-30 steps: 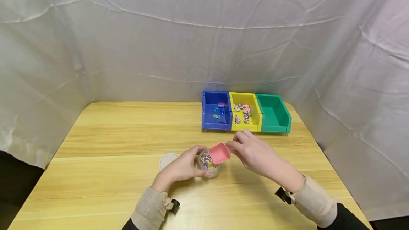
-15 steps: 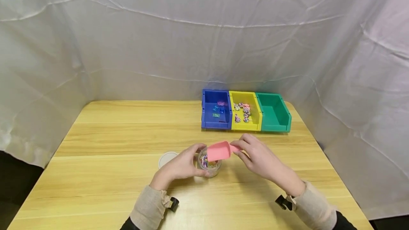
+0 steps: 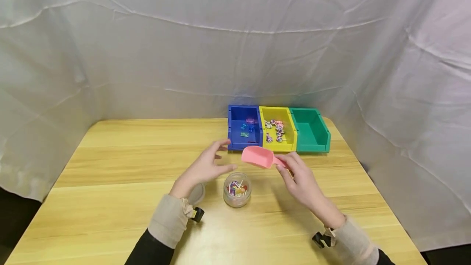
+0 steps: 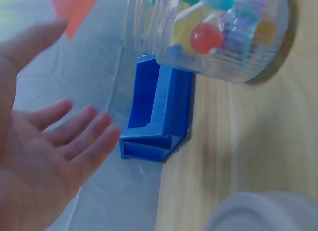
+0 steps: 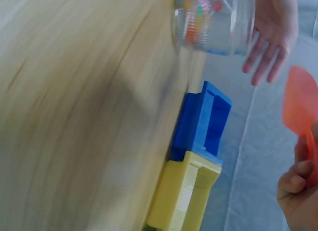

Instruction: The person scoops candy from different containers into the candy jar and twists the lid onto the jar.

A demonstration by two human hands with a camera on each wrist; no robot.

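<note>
Presently: left hand (image 3: 203, 167) raised above the table (image 3: 110, 199), fingers spread and holding nothing, just left of the jar (image 3: 237, 189); right hand (image 3: 299, 175) pinching the handle of the pink scoop (image 3: 257, 156). Scoop held above and just beyond the jar, long axis running left-right, bowl pointing left, handle right, slightly tilted. No legible writing; blue (image 3: 243, 132), yellow (image 3: 277, 134) and green (image 3: 310, 134) bins at far right.

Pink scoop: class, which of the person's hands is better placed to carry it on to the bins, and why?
Right. The right hand already pinches the pink scoop by its handle, just short of the bins. The left hand is open, holding nothing, beside the jar.
</note>
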